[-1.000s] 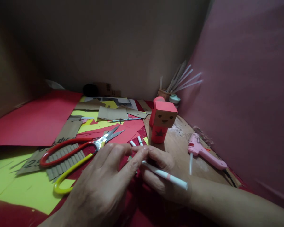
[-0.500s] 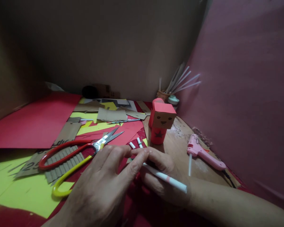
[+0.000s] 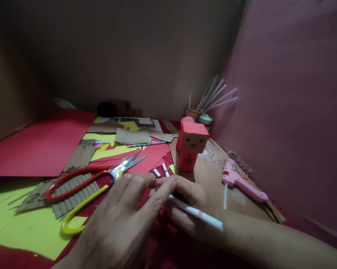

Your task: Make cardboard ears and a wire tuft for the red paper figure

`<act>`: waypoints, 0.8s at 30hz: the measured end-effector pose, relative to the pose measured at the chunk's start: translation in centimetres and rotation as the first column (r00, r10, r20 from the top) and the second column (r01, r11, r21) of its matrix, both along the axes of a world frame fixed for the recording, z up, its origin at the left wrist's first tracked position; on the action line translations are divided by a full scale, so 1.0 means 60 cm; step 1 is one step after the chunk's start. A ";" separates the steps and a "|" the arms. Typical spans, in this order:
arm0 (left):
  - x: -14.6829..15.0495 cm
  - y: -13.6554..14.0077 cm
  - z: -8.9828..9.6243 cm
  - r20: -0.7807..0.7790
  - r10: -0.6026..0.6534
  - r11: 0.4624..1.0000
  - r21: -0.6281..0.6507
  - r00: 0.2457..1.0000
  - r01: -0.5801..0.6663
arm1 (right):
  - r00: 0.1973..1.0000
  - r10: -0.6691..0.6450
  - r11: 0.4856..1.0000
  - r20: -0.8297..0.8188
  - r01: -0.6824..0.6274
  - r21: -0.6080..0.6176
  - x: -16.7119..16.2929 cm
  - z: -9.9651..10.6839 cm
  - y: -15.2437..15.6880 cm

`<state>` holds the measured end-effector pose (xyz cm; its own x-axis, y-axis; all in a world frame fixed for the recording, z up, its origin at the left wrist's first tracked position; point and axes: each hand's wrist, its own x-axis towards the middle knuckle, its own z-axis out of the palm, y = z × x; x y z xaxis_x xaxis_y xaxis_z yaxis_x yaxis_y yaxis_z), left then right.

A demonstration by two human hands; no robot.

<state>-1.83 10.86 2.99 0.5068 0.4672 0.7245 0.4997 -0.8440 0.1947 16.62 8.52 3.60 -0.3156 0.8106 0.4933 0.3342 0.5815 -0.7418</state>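
My right hand is closed around a slim white stick with a pink band, whose blunt end slants out over the thumb side. The stick's other end is hidden under the fingers. My left hand is bent and closed, its fingertips meeting those of the right. What it pinches, if anything, is hidden. Just beyond the fingertips lie two short white pieces, one plain white and one with a green band. Beside my left hand rest open scissors with red and yellow handles.
Behind my right hand stands a red paper figure with a cardboard box face. A pink glue gun lies to the right. Red card, yellow paper and cardboard scraps cover the left. Glue sticks stand at the back.
Hardly anything differs. The white stick's free end has shifted very slightly down and right, and the hands keep their place.
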 end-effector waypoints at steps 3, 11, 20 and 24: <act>0.001 -0.003 0.008 -0.045 0.007 0.995 0.102 0.999 -0.002 | 1.000 -0.008 0.999 -0.021 0.007 -0.040 -0.002 0.001 -0.003; -0.011 0.006 0.053 -0.136 0.074 0.995 -0.051 0.988 -0.082 | 0.934 -0.279 0.791 -0.224 0.091 -0.605 0.013 -0.003 0.001; -0.014 0.024 0.034 -0.175 -0.050 0.914 -0.404 0.983 -0.025 | 0.908 -0.350 0.743 -0.229 0.120 -0.659 0.010 0.008 0.005; -0.009 0.026 0.025 -0.243 -0.033 0.934 -0.352 0.970 -0.056 | 0.929 -0.293 0.754 -0.224 0.081 -0.652 0.013 0.007 0.008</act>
